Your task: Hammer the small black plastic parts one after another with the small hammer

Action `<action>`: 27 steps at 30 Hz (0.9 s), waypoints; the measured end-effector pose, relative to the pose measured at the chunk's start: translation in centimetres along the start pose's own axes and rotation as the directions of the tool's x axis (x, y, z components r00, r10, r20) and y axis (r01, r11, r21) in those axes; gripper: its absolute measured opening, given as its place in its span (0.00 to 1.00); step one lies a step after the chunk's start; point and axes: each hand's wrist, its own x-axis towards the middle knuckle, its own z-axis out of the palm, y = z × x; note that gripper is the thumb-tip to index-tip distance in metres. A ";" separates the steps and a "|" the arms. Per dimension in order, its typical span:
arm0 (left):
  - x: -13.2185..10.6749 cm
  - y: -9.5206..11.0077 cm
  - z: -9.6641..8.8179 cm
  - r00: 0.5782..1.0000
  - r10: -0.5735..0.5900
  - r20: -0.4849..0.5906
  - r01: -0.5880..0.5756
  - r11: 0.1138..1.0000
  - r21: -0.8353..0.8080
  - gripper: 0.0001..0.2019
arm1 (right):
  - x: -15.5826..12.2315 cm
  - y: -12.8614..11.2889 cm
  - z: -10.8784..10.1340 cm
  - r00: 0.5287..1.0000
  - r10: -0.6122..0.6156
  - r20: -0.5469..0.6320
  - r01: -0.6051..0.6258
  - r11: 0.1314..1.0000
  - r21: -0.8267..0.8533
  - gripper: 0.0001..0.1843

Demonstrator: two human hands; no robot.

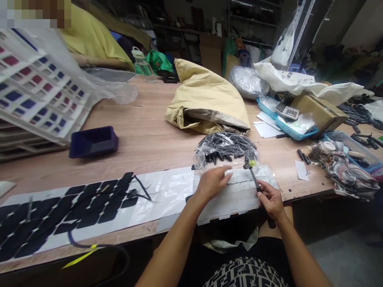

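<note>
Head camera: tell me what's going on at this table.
A person sits at a wooden table. Their left hand lies flat on a white sheet at the table's near edge. Their right hand grips a black-handled tool, its head near the sheet's far edge. Just beyond lies a clear bag of black parts; a dark blue tray sits further left.

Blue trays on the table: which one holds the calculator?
The light blue tray right of the yellow sack; the calculator rests in it. The dark blue tray at far left and the blue basket at far right hold none.
</note>
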 end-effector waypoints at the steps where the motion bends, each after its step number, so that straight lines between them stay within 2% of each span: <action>1: 1.8 -0.6 -0.1 0.999 -0.015 -0.040 0.019 0.996 0.082 0.18 | 0.0 0.1 0.0 1.000 -0.009 -0.004 0.009 1.000 0.001 0.23; 3: 4.8 -1.6 0.0 0.997 -0.005 -0.078 0.022 0.976 0.216 0.20 | -0.1 0.2 0.0 1.000 -0.024 -0.012 0.024 1.000 0.006 0.23; 5: 6.8 -2.2 0.2 0.998 0.012 -0.061 0.009 0.947 0.320 0.22 | -0.1 0.4 0.0 0.999 -0.031 -0.016 0.031 0.999 0.008 0.23; 8: 8.3 -2.3 0.3 1.000 0.000 0.006 -0.003 0.904 0.428 0.22 | -0.2 0.6 0.0 0.999 -0.035 -0.020 0.035 0.999 0.001 0.23; 11: 8.6 -2.2 0.2 0.999 -0.011 0.036 -0.007 0.886 0.463 0.20 | -0.2 0.6 0.1 0.999 -0.039 -0.027 0.039 0.999 -0.003 0.23; 14: 7.6 -1.7 -0.2 1.000 0.019 -0.019 -0.009 0.908 0.419 0.15 | -0.2 0.5 0.1 0.999 -0.041 -0.027 0.041 0.999 0.000 0.23; 17: 5.3 -0.9 -0.7 0.990 0.103 -0.096 -0.066 0.942 0.329 0.10 | -0.3 0.4 0.1 0.999 -0.034 -0.023 0.034 0.999 0.000 0.23; 20: 2.4 -0.7 -0.6 0.986 0.146 -0.080 -0.126 0.968 0.218 0.06 | -0.3 0.4 0.1 0.999 -0.031 -0.022 0.031 1.000 0.000 0.23; 24: -0.3 -1.9 1.1 0.994 0.104 0.033 -0.104 0.994 0.021 0.05 | -0.3 0.3 0.1 0.999 -0.033 -0.026 0.033 0.999 -0.010 0.23; 27: -1.1 -3.2 2.8 0.997 0.076 0.007 -0.075 0.995 -0.064 0.08 | -0.3 0.3 0.1 0.999 -0.036 -0.027 0.036 0.999 -0.014 0.23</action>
